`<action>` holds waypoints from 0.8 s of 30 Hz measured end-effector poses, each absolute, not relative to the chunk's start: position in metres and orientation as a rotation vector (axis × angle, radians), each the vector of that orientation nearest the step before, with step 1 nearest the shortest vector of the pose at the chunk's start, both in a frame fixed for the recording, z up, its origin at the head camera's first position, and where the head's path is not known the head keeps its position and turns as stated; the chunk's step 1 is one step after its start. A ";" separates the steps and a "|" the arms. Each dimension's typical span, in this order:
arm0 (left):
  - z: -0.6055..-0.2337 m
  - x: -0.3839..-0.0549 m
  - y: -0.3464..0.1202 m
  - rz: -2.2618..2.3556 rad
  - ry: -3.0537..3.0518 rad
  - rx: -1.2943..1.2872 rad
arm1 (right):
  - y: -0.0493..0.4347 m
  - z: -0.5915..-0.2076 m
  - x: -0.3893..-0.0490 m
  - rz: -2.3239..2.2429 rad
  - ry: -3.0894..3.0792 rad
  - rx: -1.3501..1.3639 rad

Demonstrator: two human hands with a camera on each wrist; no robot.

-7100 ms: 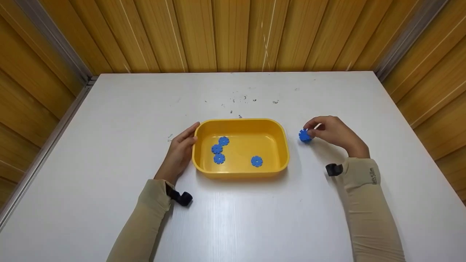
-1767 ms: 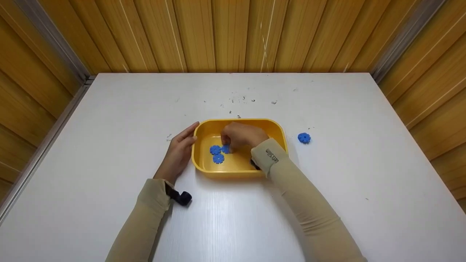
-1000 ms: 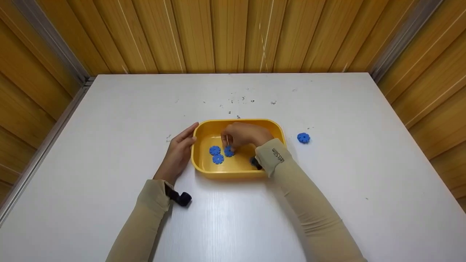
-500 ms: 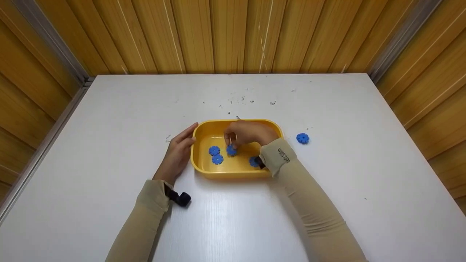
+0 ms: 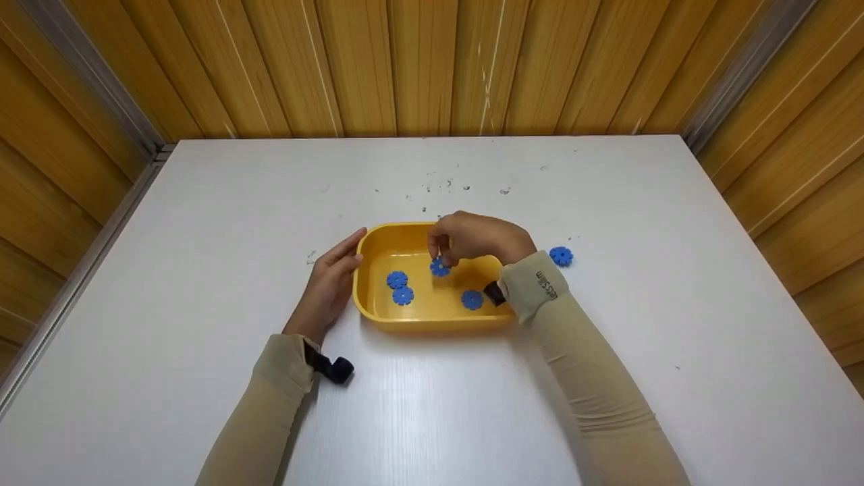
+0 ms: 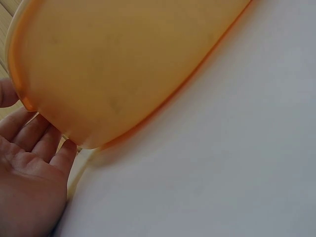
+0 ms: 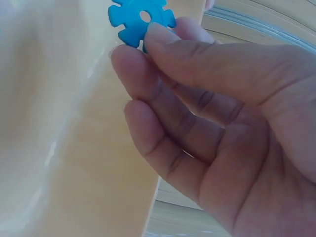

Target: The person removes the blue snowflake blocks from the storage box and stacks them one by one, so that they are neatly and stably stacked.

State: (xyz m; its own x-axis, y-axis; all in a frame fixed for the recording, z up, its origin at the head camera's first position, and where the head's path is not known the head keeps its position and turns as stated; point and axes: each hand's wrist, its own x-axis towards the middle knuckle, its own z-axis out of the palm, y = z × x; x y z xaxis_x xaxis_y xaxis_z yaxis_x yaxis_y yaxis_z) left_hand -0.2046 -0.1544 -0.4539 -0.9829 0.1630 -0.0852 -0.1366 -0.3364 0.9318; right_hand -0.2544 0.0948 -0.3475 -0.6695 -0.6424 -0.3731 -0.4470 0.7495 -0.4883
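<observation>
My right hand (image 5: pixel 478 237) pinches a blue snowflake building disc (image 5: pixel 439 267) between thumb and fingertips, raised over the yellow plastic tub (image 5: pixel 439 325). In the right wrist view the disc (image 7: pixel 129 19) shows notched edges and a round centre hole, with the thumb on its face. Inside the tub, two loose discs touch each other at the left, an upper disc (image 5: pixel 397 279) and a lower disc (image 5: pixel 403 295). Another disc (image 5: pixel 472 300) lies at the right. My left hand (image 5: pixel 329 287) rests its extended fingers against the tub's left outer wall.
Right of the tub, a thicker blue piece (image 5: pixel 561 256), looking like discs joined together, lies on the white table (image 5: pixel 432 405). Wood-patterned panels (image 5: pixel 425 67) enclose the back and sides. A black wrist camera (image 5: pixel 337 370) juts from the left sleeve.
My right hand has picked one disc off the group at the tub's left and lifted it up and rightward. Earlier it set the blue piece down right of the tub. The left hand stays put.
</observation>
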 end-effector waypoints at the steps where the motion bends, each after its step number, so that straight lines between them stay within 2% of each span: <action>1: -0.454 -0.204 -0.155 2.428 1.692 0.033 | 0.097 -0.346 -0.254 -0.503 2.413 -0.816; 24: -0.455 -0.203 -0.156 2.408 1.722 0.027 | 0.150 -0.333 -0.253 -0.715 2.553 -0.816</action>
State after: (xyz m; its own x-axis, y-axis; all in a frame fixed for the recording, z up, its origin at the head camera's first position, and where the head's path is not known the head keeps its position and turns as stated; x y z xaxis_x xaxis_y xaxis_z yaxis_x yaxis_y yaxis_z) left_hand -0.2031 -0.1564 -0.4553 -0.9834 0.1572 -0.0902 -0.1362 -0.3126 0.9401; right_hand -0.2526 0.1502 -0.3334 -0.7657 -0.6163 -0.1841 -0.4309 0.7040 -0.5645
